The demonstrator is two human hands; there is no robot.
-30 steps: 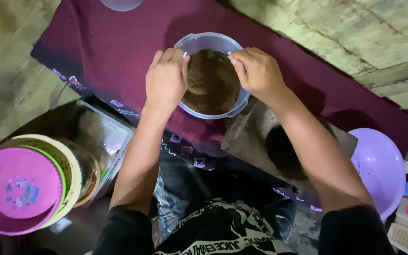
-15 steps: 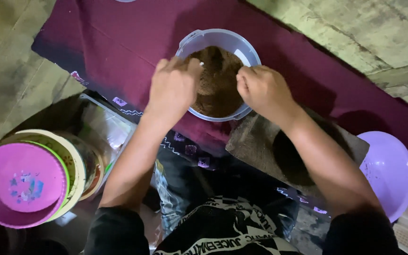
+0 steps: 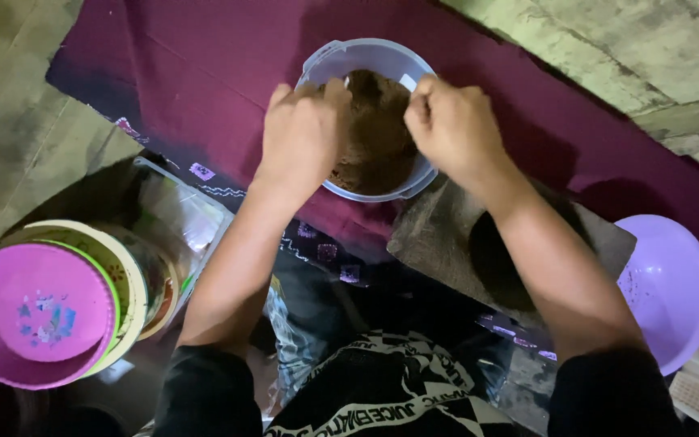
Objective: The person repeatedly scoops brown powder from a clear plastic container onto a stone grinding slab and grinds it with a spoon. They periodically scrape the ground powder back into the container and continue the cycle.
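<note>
A pale blue plastic bowl [image 3: 327, 61] stands on a dark maroon cloth [image 3: 196, 73] in front of me. It holds a mound of brown, crumbly material [image 3: 375, 150]. My left hand [image 3: 302, 133] rests on the left side of the mound, fingers curled into it. My right hand [image 3: 451, 129] is over the bowl's right side, fingers bent and pinched into the brown material. Both hands reach inside the rim, and their fingertips are hidden in the mass.
A grey-brown board [image 3: 446, 239] lies just below the bowl, under my right forearm. A lilac bowl [image 3: 673, 287] sits at the right. At the left is a stack of plates topped by a pink dish [image 3: 30, 316], beside a clear plastic container [image 3: 175, 218].
Both hands have moved from the bowl's rim inward onto the brown material. The view has shifted, so the bowl sits slightly higher in the picture.
</note>
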